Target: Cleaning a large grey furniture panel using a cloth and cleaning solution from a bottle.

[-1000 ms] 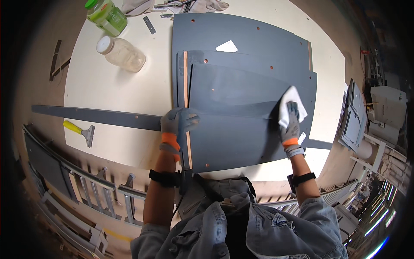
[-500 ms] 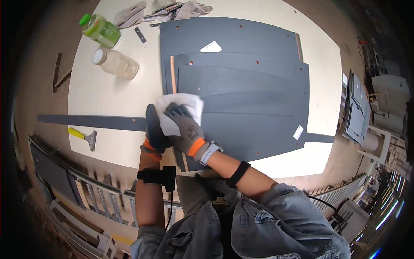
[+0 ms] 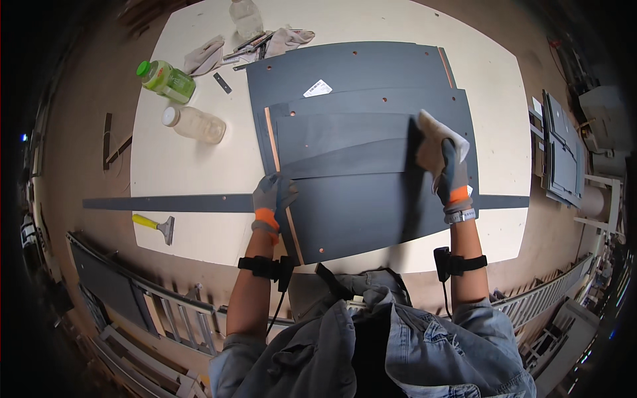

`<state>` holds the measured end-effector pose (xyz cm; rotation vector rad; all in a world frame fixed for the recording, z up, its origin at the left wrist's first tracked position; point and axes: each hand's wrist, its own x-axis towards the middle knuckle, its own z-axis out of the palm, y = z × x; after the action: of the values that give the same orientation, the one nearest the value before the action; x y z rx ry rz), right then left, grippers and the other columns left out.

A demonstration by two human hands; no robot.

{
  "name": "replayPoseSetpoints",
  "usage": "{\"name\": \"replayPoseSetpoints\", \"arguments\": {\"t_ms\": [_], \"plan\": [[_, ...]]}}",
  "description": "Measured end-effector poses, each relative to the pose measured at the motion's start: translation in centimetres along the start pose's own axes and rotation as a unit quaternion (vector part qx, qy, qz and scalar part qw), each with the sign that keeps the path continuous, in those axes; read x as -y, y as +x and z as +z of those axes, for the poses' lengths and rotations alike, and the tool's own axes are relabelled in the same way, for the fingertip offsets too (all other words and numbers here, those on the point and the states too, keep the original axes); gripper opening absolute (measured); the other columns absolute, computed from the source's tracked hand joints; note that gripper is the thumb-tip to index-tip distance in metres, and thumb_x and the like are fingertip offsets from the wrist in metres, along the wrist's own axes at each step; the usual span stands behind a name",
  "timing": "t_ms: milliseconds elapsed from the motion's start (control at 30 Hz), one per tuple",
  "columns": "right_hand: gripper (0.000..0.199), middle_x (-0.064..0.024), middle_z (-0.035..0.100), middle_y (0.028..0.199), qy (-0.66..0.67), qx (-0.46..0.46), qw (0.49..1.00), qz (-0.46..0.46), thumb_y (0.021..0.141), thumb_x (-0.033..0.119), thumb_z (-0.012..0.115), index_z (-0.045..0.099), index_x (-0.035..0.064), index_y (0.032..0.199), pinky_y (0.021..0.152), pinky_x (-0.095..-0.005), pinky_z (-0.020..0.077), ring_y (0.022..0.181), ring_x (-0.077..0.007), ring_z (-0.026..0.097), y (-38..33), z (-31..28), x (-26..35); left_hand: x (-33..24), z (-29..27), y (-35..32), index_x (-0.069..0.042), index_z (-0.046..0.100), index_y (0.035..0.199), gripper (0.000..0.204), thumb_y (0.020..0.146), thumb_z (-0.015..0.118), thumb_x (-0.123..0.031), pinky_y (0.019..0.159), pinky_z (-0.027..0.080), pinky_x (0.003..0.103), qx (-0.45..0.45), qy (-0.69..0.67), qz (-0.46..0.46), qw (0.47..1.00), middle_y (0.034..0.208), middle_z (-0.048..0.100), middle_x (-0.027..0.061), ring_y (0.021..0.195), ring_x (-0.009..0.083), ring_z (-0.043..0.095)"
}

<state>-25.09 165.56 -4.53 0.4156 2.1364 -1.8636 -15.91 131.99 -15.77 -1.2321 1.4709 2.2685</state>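
Observation:
My right hand [image 3: 454, 174], in a grey and dark glove with an orange cuff, grips a folded white cloth [image 3: 434, 139] over the right part of the top dark grey panel [image 3: 358, 205]. A dark shadow falls on the panel beside the cloth. At the panel's left edge, my gloved left hand [image 3: 274, 194] has its fingers curled over the border, close to a copper-coloured edge strip [image 3: 271, 139]. Under this panel lies another grey panel [image 3: 345, 63] with small holes and a white label [image 3: 318, 88]. A long narrow dark strip [image 3: 166, 203] passes beneath the stack.
On the pale table [image 3: 179, 166], left of the panels, stand a green-capped bottle [image 3: 167, 81] and a white-capped clear jar [image 3: 199, 126]. A yellow-handled scraper [image 3: 154, 226] lies nearer. Gloves [image 3: 206, 55], tools and another clear bottle [image 3: 247, 20] sit at the far edge.
My right hand has carried the cloth from the panel's left edge across to its right side. My left hand, earlier beside the cloth, now rests alone at the left edge. The view shifted slightly.

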Motion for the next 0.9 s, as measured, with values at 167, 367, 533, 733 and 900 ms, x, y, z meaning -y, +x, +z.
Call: {"name": "replayPoseSetpoints", "arguments": {"t_ms": [167,367,533,733,900], "plan": [[0.053,-0.0207,0.042,0.133,-0.401,-0.031,0.865,-0.301,0.078,0.02,0.051,0.043,0.004,0.129,0.109,-0.0397,0.0237,0.129,-0.0326,0.035,2.0,6.9,-9.8,-0.8,2.5,0.0,0.002,0.056,0.104,0.022,0.084,0.058,-0.007,0.059,0.058,0.031,-0.091,0.035,-0.012,0.995,0.086,0.063,0.0118,0.067,0.0214,0.064],[0.061,-0.0088,0.035,0.142,-0.504,0.244,0.717,-0.416,0.081,0.039,0.051,0.04,0.0094,0.133,0.113,-0.0395,0.0116,0.137,-0.0269,0.021,1.5,19.9,-4.9,2.6,0.5,1.6,0.001,0.064,0.088,0.014,0.08,0.061,-0.011,0.056,0.044,0.028,-0.108,-0.043,0.129,0.985,0.074,0.062,0.0065,0.064,0.0116,0.053],[0.059,-0.0116,0.034,0.143,-0.531,0.232,0.721,-0.379,0.084,0.04,0.046,0.041,0.0064,0.133,0.113,-0.0379,0.0112,0.137,-0.0268,0.022,5.2,22.3,-4.2,4.4,-0.6,5.0,-0.001,0.065,0.095,0.029,0.077,0.065,-0.024,0.063,0.048,0.033,-0.125,0.347,0.199,0.908,0.079,0.066,0.0099,0.069,0.0176,0.059],[0.058,-0.0122,0.035,0.142,-0.455,0.282,0.779,-0.326,0.083,0.04,0.047,0.044,0.0068,0.131,0.113,-0.0363,0.0123,0.137,-0.0269,0.024,1.6,20.4,-6.7,5.0,-1.3,5.0,0.001,0.06,0.102,0.018,0.091,0.05,-0.01,0.063,0.049,0.027,-0.051,0.177,0.19,0.964,0.089,0.063,0.0063,0.073,0.0153,0.059],[0.058,-0.0113,0.037,0.141,-0.475,0.238,0.764,-0.367,0.083,0.041,0.047,0.044,0.0075,0.13,0.114,-0.0355,0.0119,0.137,-0.0269,0.024,3.2,17.6,-7.0,1.5,-1.0,2.0,0.0,0.056,0.104,0.02,0.089,0.052,-0.012,0.066,0.053,0.028,-0.03,0.188,0.124,0.974,0.092,0.062,0.0089,0.078,0.0182,0.061]]}}
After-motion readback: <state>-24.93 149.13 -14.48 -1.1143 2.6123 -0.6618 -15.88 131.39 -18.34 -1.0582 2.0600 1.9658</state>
